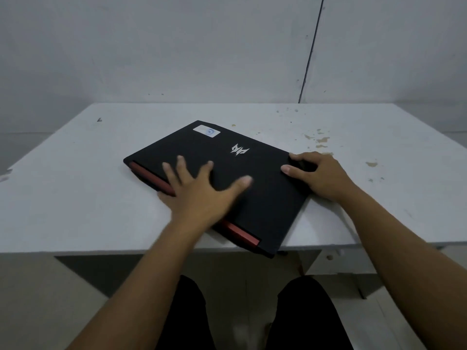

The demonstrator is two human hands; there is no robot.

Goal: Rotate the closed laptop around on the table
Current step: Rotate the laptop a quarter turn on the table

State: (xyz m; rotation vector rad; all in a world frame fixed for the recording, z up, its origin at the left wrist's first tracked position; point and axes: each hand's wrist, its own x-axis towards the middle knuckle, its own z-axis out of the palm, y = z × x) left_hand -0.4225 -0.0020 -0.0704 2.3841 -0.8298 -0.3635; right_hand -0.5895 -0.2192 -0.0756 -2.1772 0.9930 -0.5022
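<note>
A closed black laptop (pixel 222 157) with a silver logo, a white sticker and red hinge strips lies askew on the white table (pixel 75 198). Its near corner juts a little past the table's front edge. My left hand (pixel 199 195) lies flat on the lid near the red hinge side, fingers spread, its heel over that edge. My right hand (pixel 321 173) grips the laptop's right corner, thumb on the lid and fingers curled round the edge.
The table stands against a grey wall with a dark vertical seam (pixel 310 49). Brown stains (pixel 322 140) mark the tabletop at the back right. My knees (pixel 303 311) in dark trousers are below the front edge.
</note>
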